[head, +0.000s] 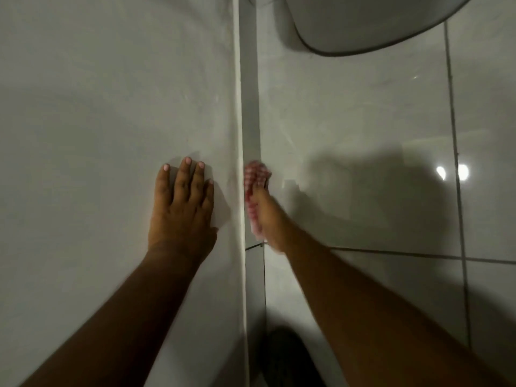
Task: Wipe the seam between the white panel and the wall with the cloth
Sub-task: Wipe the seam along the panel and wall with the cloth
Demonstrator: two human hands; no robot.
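A white panel [111,107] fills the left half of the view, ending in a raised white edge [238,121]. Right of that edge runs the narrow grey seam [250,107], then the tiled wall [349,121]. My left hand [183,208] lies flat on the panel with fingers spread, just left of the edge. My right hand [269,219] grips a red-and-white checked cloth [254,177] and presses it into the seam. The cloth and this hand are blurred.
A rounded white fixture with a dark rim [363,20] hangs at the top right. Dark grout lines [453,135] cross the glossy tiles, which reflect two bright lights [452,172]. A dark shape [287,358] sits low beside the seam.
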